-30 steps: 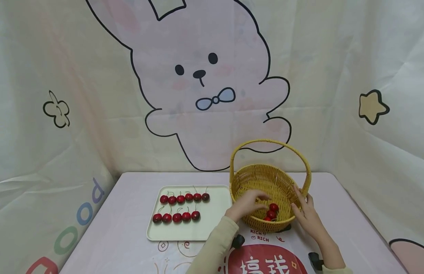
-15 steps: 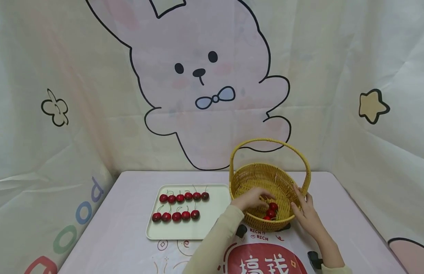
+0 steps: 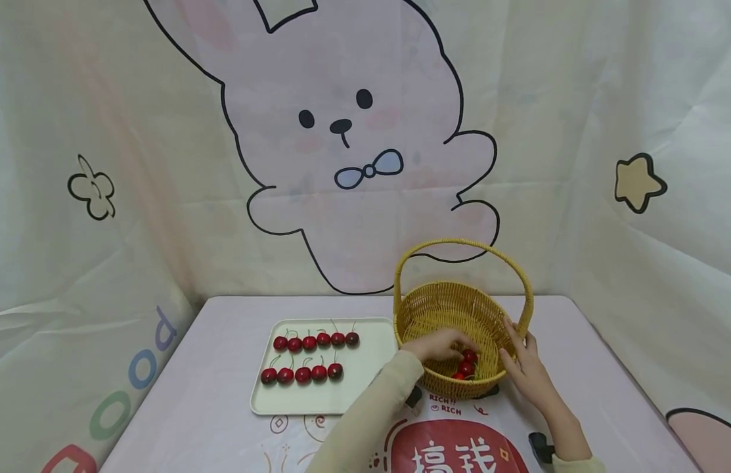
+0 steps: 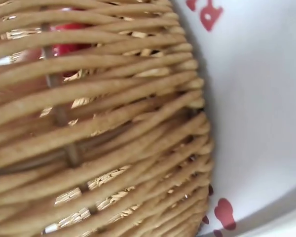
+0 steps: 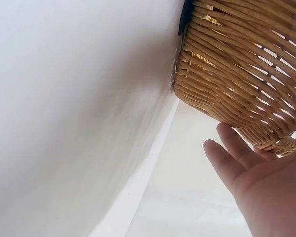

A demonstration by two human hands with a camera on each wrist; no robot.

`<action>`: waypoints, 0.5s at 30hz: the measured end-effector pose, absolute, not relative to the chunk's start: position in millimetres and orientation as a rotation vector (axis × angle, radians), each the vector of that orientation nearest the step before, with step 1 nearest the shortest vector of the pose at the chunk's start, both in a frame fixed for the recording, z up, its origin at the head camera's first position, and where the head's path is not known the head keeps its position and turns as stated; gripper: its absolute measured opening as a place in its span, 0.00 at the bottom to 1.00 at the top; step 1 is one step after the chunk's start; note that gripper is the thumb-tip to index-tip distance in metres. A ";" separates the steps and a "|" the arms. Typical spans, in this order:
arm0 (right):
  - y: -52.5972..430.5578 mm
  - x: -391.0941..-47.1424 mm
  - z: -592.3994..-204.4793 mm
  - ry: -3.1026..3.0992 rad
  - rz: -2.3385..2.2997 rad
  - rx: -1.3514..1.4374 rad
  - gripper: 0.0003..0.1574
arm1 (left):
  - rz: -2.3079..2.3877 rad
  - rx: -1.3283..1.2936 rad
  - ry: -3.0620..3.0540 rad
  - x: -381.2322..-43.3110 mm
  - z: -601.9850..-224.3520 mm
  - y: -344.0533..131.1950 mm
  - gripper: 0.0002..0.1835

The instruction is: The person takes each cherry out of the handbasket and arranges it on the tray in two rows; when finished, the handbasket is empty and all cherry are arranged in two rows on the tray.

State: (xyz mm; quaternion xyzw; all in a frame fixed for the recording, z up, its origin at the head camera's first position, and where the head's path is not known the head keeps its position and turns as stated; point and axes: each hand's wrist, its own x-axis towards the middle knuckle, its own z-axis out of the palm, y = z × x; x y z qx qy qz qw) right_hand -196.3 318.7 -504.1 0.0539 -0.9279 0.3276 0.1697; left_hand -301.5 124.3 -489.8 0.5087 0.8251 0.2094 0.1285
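My left hand reaches over the near left rim into a yellow wicker basket. Its fingertips bend down beside the topmost cherry in a small cluster of red cherries; whether they pinch it is hidden. In the left wrist view, a red cherry shows through gaps in the basket's wicker wall, and the hand is mostly hidden behind it. At the basket's right side my right hand rests with fairly straight fingers against the rim. In the right wrist view, fingertips touch the outer wicker wall.
A white tray left of the basket bears two rows of stemmed cherries. The tall handle arches over the basket. A table with a printed cloth lies beneath; a cartoon curtain hangs behind.
My left hand has shifted right and deeper into the basket, bringing its fingertips to the cherries. The right hand has stayed at the rim, and the tray's cherries are unchanged.
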 end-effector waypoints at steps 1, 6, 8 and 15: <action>318.9 -196.2 -504.2 -2.634 0.936 0.157 0.39 | 0.603 1.486 2.389 -301.3 -489.9 124.7 0.19; 320.1 -195.9 -505.2 -2.620 0.956 0.173 0.40 | 0.595 1.464 2.366 -299.2 -489.9 125.7 0.18; 320.4 -196.0 -505.7 -2.623 0.955 0.172 0.40 | 0.591 1.456 2.372 -298.3 -489.9 125.8 0.17; 320.3 -195.9 -505.0 -2.633 0.962 0.167 0.40 | 0.596 1.431 2.413 -297.7 -490.7 126.0 0.17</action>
